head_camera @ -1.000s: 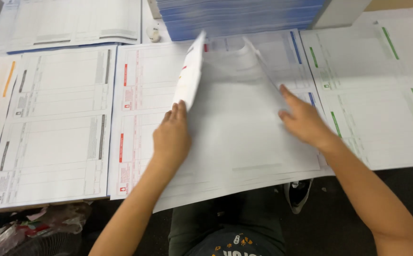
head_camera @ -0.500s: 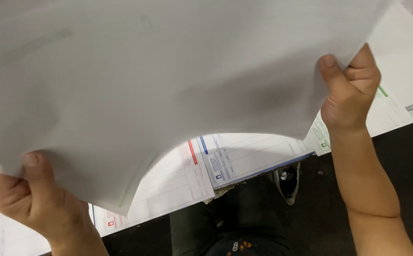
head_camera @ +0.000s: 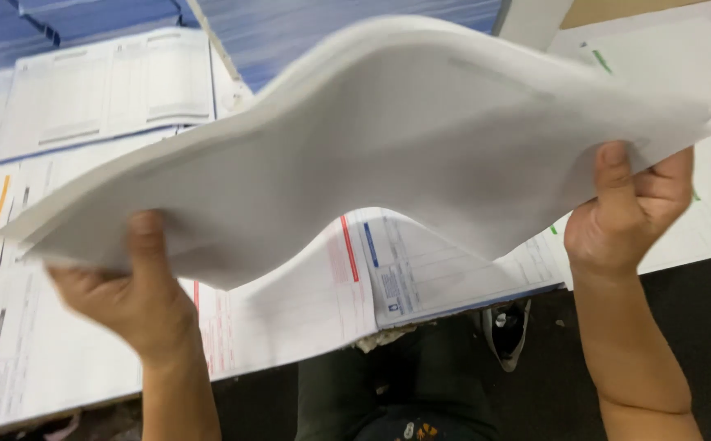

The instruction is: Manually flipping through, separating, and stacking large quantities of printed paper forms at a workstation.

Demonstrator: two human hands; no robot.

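A thick stack of large white sheets [head_camera: 388,139] is held up in the air above the work table [head_camera: 698,237], bowed upward through its middle and sagging towards both ends. The left hand [head_camera: 131,290] is closed on the stack's lower left edge, thumb on top and fingers beneath; this part of the view is blurred. The right hand [head_camera: 629,216] is clenched on the right edge, thumb pressed flat against the upper face. Below the stack, printed forms lie side by side on the table: one with a red stripe [head_camera: 290,302] touching one with a blue stripe [head_camera: 445,265], and orange-marked forms [head_camera: 4,245] at far left. Blue-edged paper stacks [head_camera: 290,24] stand at the table's far side. A shoe [head_camera: 509,331] shows on the dark floor below the table edge
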